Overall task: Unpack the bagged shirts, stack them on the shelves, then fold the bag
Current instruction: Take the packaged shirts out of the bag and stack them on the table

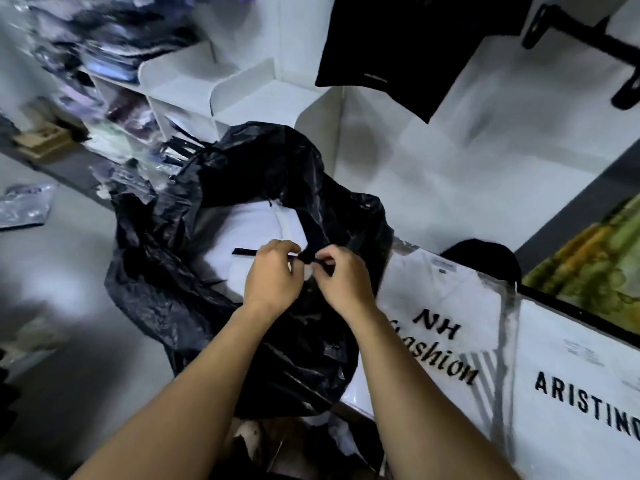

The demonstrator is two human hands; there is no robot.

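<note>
- At the centre of the frame, a large crinkled black plastic bag (242, 271) sits slumped with its mouth partly open, and folded white shirts in clear wrap (249, 233) show inside it.
- Both hands meet just right of centre: the left hand (272, 275) and the right hand (341, 280) each pinch, fingertips closed, on a twisted black strip of the bag's handle or tie (310, 254). It looks like a knot being undone, though blur hides whether it is loose yet.
- Judging by that, the work is at its opening step: the bag looks well filled, and no shirt is in either hand.
- Toward the lower right, two flat white packaged shirts, one printed "NH Fashion" (446, 327) and one printed "ARISTINO" (575, 386), lie side by side outside the bag; whether they came from it cannot be told.
- Across the upper left, white shelving with upright dividers (239, 88) has bare sections near the bag, while blurred wrapped garments (104, 36) fill the sections farther left.
- Left to do, by my reading: free the opening, lift out the shirts, stack them on the shelves, then fold the emptied bag.
</note>
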